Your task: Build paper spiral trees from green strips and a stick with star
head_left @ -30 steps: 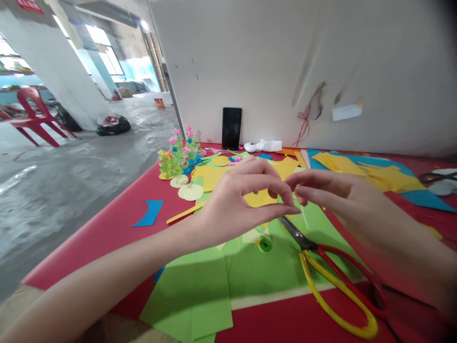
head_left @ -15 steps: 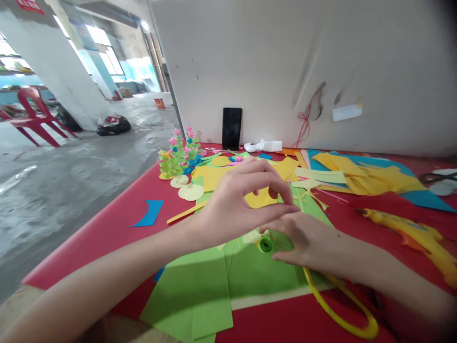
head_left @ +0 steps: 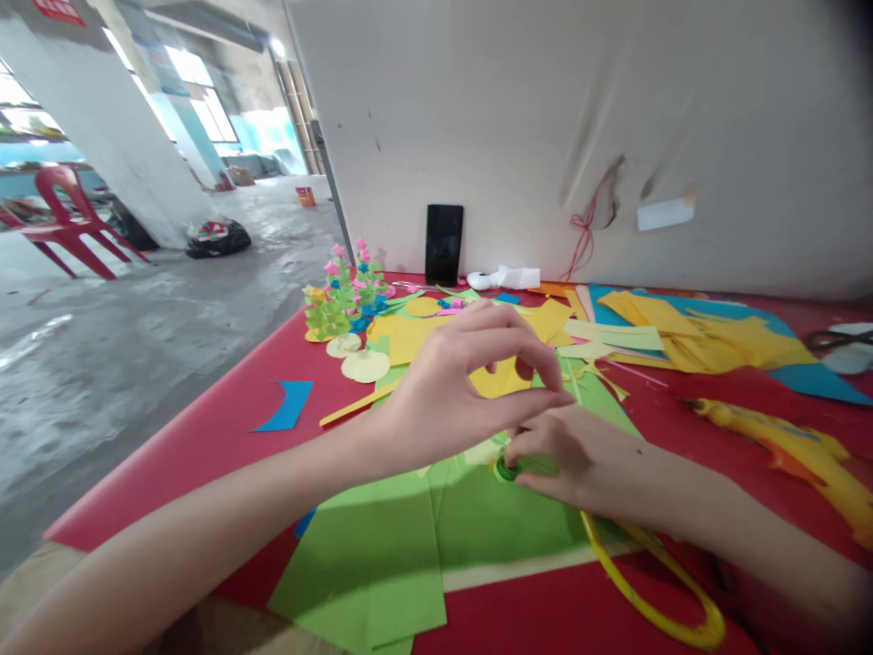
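Note:
My left hand is raised above the green paper, with thumb and index fingertip pinched together. Whatever may be between them is too small or hidden to make out. Below it, my right hand has its finger and thumb closed at a small rolled green paper coil. The fingers cover part of the coil, which sits over the green paper sheets. A yellow looped handle, perhaps of scissors, pokes out beneath my right wrist.
Small paper trees with pink stars stand at the back left. A phone leans on the white panel. Yellow paper scraps lie at the back right, and a yellow glue gun at right. A blue scrap rests on the left.
My right thumb and finger have come together onto the green coil, where they were apart beside it. My left hand has stayed in place.

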Available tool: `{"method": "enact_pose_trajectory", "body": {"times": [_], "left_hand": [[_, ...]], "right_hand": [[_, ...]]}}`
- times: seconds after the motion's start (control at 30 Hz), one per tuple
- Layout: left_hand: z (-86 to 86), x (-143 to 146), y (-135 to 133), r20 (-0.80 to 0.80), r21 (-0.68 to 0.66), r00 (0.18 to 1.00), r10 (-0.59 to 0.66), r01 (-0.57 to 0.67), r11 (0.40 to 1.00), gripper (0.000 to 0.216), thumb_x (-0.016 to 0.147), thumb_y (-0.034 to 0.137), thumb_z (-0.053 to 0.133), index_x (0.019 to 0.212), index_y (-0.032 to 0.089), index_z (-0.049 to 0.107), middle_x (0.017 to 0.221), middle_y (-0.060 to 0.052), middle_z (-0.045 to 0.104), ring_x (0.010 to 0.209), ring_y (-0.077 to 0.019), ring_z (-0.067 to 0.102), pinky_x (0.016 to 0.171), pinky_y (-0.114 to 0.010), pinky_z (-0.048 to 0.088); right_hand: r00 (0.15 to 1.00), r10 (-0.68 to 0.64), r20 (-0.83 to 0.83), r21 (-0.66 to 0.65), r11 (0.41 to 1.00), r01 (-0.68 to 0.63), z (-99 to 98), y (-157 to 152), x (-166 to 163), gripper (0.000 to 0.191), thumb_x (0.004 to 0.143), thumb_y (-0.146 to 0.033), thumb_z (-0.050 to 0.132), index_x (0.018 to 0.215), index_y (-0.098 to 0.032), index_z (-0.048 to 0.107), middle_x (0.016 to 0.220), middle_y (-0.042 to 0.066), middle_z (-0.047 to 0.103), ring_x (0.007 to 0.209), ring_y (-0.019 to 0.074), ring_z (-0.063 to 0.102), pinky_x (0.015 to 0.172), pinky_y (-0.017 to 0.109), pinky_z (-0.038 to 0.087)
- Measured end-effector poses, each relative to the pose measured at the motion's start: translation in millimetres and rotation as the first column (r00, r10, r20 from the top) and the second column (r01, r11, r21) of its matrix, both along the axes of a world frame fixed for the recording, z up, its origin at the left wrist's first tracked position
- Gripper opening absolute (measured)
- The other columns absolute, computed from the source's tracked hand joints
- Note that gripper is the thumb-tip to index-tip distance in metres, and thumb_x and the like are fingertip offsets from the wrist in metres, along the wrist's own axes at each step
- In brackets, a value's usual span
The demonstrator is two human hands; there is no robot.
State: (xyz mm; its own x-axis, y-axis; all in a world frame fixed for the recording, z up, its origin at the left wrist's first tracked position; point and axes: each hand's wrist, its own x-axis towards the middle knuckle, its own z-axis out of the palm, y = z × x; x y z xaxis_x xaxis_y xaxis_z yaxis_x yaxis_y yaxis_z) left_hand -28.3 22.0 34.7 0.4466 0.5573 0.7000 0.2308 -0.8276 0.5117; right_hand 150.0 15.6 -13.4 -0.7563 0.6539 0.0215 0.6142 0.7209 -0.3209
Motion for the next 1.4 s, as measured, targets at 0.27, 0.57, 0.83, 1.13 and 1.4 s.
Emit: {"method": "enact_pose_trajectory", "body": {"times": [0.27,0.57,0.83,1.13,1.4], "left_hand": [[1.1,-0.6,-0.4,-0.006,-0.011,1.0,0.003,-0.003,1.0,0.008,0.073,0.018,0.067,0.069,0.016,0.062,0.069,0.0,0.059,0.068,-0.0107,0.052,0.065,-0.026,0.044],[-2.7,2.8,1.9,0.08,-0.304,0.997,-0.017,0.041,0.952,0.013,0.077,0.023,0.063,0.085,0.015,0.058,0.082,-0.002,0.058,0.076,-0.0109,0.055,0.069,-0.025,0.048],[-5.6,7.0,-4.5,0.172,-0.652,0.977,-0.125,0.208,0.729,0.026,0.074,0.035,0.065,0.09,0.016,0.061,0.088,-0.005,0.064,0.075,-0.0138,0.063,0.064,-0.023,0.054],[-3.7,7.7,-7.5,0.248,-0.633,0.967,-0.065,0.213,0.745,0.022,0.068,0.028,0.071,0.086,0.016,0.063,0.078,-0.004,0.066,0.064,-0.0138,0.064,0.054,-0.022,0.055],[-5.3,6.1,-7.7,0.24,-0.603,0.967,-0.088,0.219,0.767,0.022,0.07,0.029,0.07,0.087,0.017,0.063,0.082,-0.003,0.065,0.067,-0.0125,0.065,0.058,-0.021,0.055]], "right_hand": [[0.999,0.036,-0.031,-0.043,0.998,-0.037,4.3,1.4,0.1,0.014,0.075,-0.013,0.053,0.071,-0.02,0.064,0.072,0.001,0.06,0.066,0.0132,0.054,0.058,0.026,0.038],[0.966,-0.044,-0.256,-0.04,0.999,0.035,47.3,4.9,21.1,0.006,0.078,-0.023,0.057,0.076,-0.023,0.063,0.084,0.0,0.058,0.078,0.0146,0.055,0.07,0.029,0.043],[0.891,-0.059,-0.45,0.218,0.96,0.174,69.2,-9.0,23.5,0.002,0.077,-0.026,0.06,0.076,-0.027,0.06,0.078,-0.001,0.054,0.07,0.0134,0.053,0.056,0.027,0.04],[0.905,0.068,-0.42,0.384,0.917,0.11,68.9,-13.7,16.3,0.005,0.077,-0.023,0.061,0.079,-0.025,0.057,0.076,-0.001,0.056,0.065,0.0112,0.053,0.054,0.025,0.041],[0.911,0.051,-0.409,0.374,0.92,0.116,68.8,-15.0,16.3,0.008,0.076,-0.022,0.063,0.078,-0.02,0.055,0.08,0.0,0.053,0.073,0.0101,0.051,0.061,0.023,0.041]]}}
